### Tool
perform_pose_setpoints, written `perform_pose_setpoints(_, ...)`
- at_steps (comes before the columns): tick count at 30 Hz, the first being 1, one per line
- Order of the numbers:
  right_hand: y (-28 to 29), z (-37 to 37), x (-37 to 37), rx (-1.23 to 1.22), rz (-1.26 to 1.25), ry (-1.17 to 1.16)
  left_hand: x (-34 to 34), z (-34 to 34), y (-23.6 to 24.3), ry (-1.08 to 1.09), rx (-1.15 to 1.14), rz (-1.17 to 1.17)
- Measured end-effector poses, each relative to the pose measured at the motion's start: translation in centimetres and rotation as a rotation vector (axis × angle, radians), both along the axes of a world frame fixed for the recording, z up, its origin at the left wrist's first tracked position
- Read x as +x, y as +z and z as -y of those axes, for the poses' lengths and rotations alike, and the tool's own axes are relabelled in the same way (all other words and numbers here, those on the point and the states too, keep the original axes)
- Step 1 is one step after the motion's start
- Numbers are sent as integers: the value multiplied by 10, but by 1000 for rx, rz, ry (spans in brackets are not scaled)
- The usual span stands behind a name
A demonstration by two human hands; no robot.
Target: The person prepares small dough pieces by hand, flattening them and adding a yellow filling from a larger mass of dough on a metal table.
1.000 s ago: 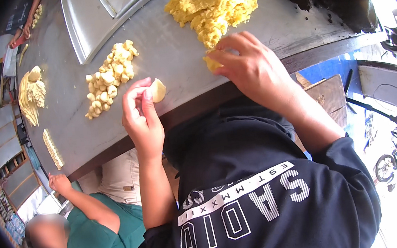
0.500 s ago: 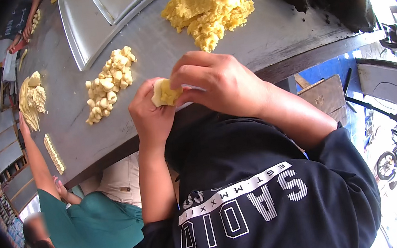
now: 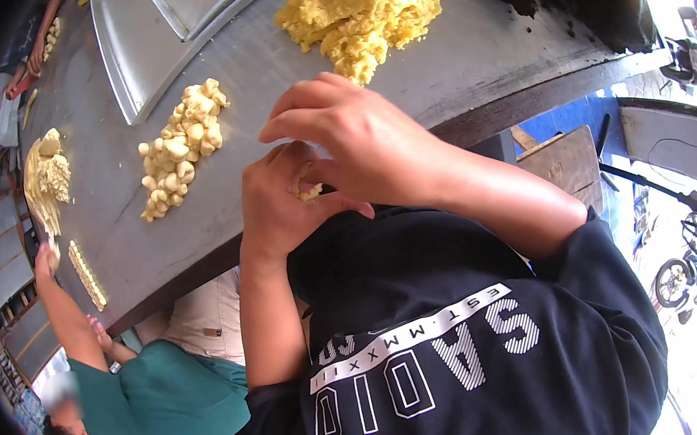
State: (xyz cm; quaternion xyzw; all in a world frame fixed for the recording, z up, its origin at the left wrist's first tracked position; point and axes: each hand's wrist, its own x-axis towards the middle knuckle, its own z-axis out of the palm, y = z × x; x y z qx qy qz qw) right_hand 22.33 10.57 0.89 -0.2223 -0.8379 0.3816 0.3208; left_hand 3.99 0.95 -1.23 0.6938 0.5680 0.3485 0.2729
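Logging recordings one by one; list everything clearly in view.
table: one, grey, upper part
metal tray: one or more, silver, upper left
crumbly mound: one, yellow, top
dough balls: many, cream, left
dough mass: one, cream, far left
dough strip: one, cream, far left
dark thing: one, black, upper right
board: one, brown, right
spoked wheels: uncertain count, dark, right
co-workers: two, one in green, left
held dough: one, pale, centre
shirt: one, black, bottom
left hand: one, bare, around dough
right hand: one, bare, beside left

Pale dough (image 3: 308, 191) sits mostly hidden in the left hand (image 3: 273, 198).
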Motion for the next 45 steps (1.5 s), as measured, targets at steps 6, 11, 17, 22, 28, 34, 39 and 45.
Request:
perform_pose_setpoints(6,20,-12,17,60,-28,-56,-5,1,-1,84,-24,185)
perform_pose_setpoints(11,9,-35,59,338,213,-236,-18,8,3,127,-347,692)
perform_pose_setpoints(17,-9,-29,54,526,309,-291,-23,5,1,57,-228,974)
perform_pose_setpoints(22,-3,-30,62,448,379,-214,-29,6,-3,74,-219,972)
perform_pose_setpoints(28,-5,-15,57,175,391,-103,-23,2,7,142,-328,828)
perform_pose_setpoints(34,-18,-20,55,403,308,-159,-11,4,6,118,-212,840)
perform_pose_setpoints(39,-2,-20,49,113,224,-150,-5,4,-3,227,-195,370)
perform_pose_setpoints(45,20,-6,29,-160,1,20,3,-3,9,135,61,-78)
